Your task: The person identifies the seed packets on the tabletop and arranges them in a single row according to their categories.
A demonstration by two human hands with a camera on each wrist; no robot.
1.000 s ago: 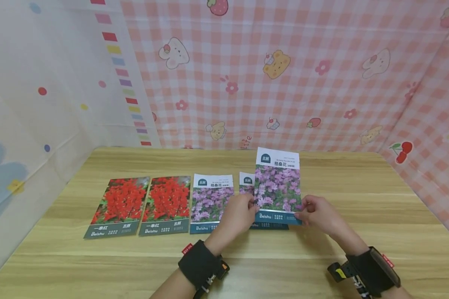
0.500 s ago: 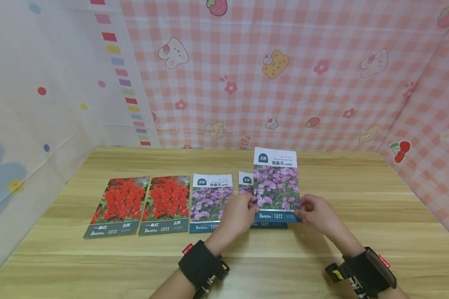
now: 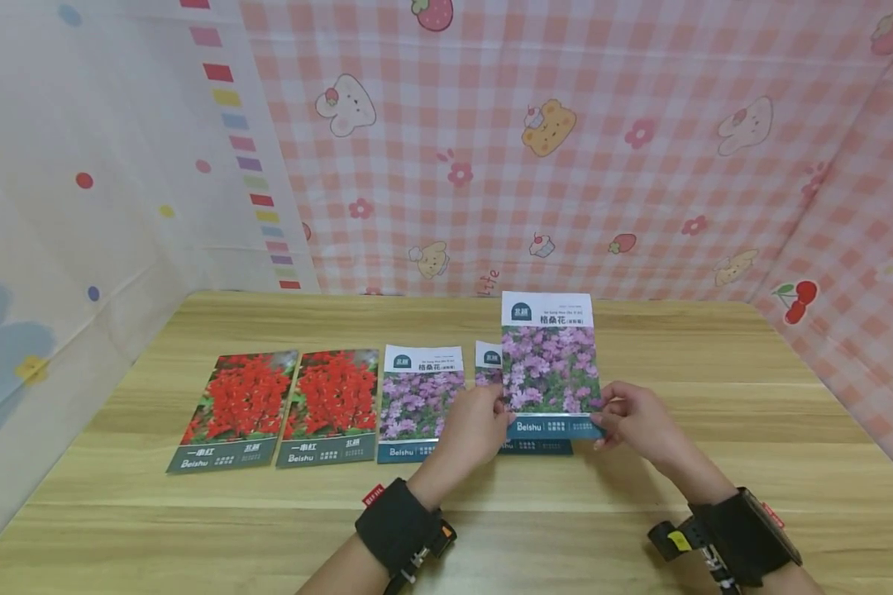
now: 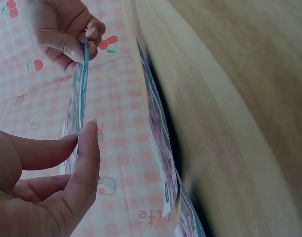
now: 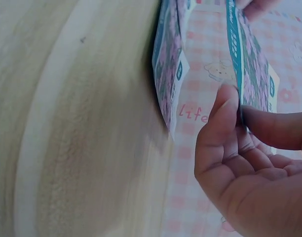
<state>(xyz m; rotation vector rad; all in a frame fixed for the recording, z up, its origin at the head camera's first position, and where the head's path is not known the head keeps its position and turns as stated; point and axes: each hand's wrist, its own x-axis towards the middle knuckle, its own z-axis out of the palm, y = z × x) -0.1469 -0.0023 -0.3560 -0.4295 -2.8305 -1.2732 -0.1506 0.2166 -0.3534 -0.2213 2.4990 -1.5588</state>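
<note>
A seed packet with pink-purple flowers, a white top and a teal bottom band is held up off the table between both hands. My left hand pinches its lower left edge between thumb and index finger, as the left wrist view shows. At its lower right edge my right hand pinches it with thumb and curled fingers. Below and behind it lies a matching purple flower packet, mostly hidden by the raised one and the left hand. Left of that lies another purple flower packet.
Two red flower seed packets lie side by side on the left of the wooden table, in one row with the purple ones. A pink checked cloth hangs behind the table's back edge.
The raised packet has shifted slightly left and tilted a little, with its bottom edge rising. The right hand has moved slightly with it; the left hand stays nearly where it was.
</note>
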